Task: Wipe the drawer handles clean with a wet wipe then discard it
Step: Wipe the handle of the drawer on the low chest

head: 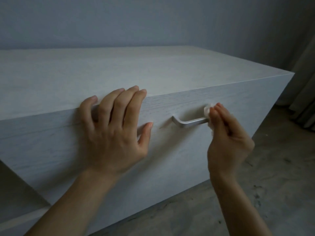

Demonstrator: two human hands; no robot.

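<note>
A low white wood-grain drawer unit (170, 150) fills the view. On its front sits a silver bar handle (189, 122). My right hand (228, 137) pinches a small white wet wipe (207, 111) around the handle's right end, hiding that end. My left hand (115, 126) lies flat with spread fingers against the drawer front, its fingertips hooked over the top edge to the left of the handle. No other handle is visible.
The unit's broad top surface (119, 70) reaches back to a plain grey wall (153, 21). Grey concrete floor (272, 193) lies to the right and below. A curtain (305, 86) hangs at the far right edge.
</note>
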